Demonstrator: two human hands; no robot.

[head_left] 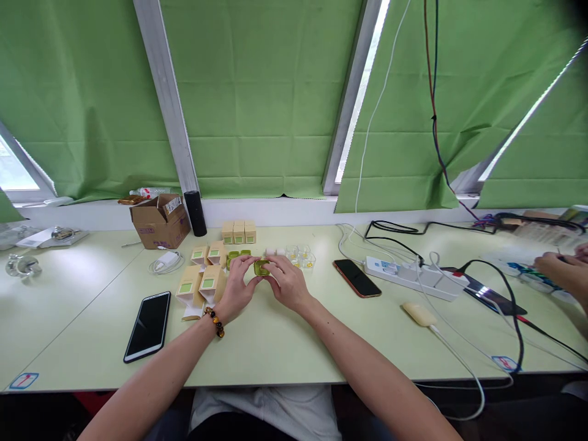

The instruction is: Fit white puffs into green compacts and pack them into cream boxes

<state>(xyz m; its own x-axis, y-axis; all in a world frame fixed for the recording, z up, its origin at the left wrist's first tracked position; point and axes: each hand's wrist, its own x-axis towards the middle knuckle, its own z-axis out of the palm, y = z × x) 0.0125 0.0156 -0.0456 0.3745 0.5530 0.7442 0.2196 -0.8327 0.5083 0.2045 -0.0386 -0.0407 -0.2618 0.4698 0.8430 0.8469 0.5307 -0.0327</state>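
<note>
Both hands meet over the table around a small green square container (261,267). My left hand (237,283), with a beaded bracelet at the wrist, grips it from the left. Fingers of my right hand (288,282) close on its right side. Just behind my left hand, more green containers (233,253) stand partly hidden. Left of that hand are several opened beige cartons (213,283) with green label squares. Behind my right hand sit small clear cups (301,256) with yellow bits in them, and white pieces (274,252) beside them.
Three closed beige boxes (239,232) stand farther back, near a brown cardboard box (160,222) and a black cylinder (195,213). Phones lie at left (147,326) and right (357,278). A power strip (416,277) and cables spread rightward. Another person's hands (563,269) work at the far right.
</note>
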